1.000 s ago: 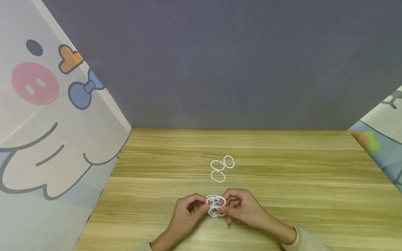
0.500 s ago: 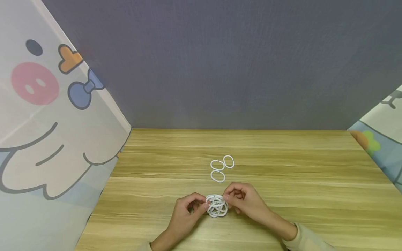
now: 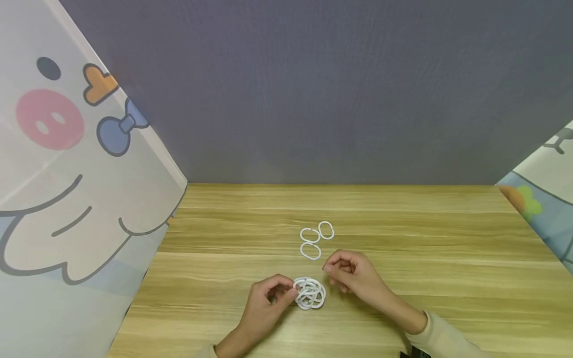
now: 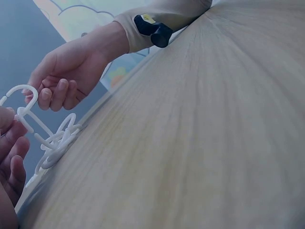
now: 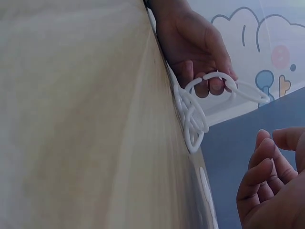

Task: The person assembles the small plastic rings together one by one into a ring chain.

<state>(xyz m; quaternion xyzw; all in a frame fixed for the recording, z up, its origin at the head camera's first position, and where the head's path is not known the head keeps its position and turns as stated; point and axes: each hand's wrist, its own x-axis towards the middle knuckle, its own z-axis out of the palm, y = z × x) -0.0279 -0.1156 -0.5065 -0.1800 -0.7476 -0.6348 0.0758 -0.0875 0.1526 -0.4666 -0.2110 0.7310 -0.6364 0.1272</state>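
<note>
A bunch of white plastic chain links [image 3: 310, 294] lies heaped on the worktop [image 3: 429, 238], between the two hands and toward the person's side. The links are slim, smooth ovals, and the nearer ones show a small gap in the loop, like an open C. They overlap so thickly that I can't count them. From low down at the wrists, some stand tilted up out of the heap.

The left hand [image 3: 266, 305] pinches the heap's left edge between thumb and forefinger, lifting a link there above the others. The right hand [image 3: 356, 276] is just off the heap, nothing in it, fingers loosely bent and the thumb near the forefinger. Farther out, three loose links [image 3: 320, 234] lie flat, close together; whether any are hooked I can't tell.

The worktop is pale yellowish wood grain, its streaks running side to side. Behind it rises a plain dark grey panel [image 3: 331, 94]. The left panel [image 3: 27, 174] carries a white cartoon figure with a pink snout, an orange shape and a blue bow; the right panel [image 3: 557, 228] shows a bit of orange and green print. The sleeves [image 3: 440, 338] are beige, with a small black device [image 4: 155, 31] at the right cuff.
</note>
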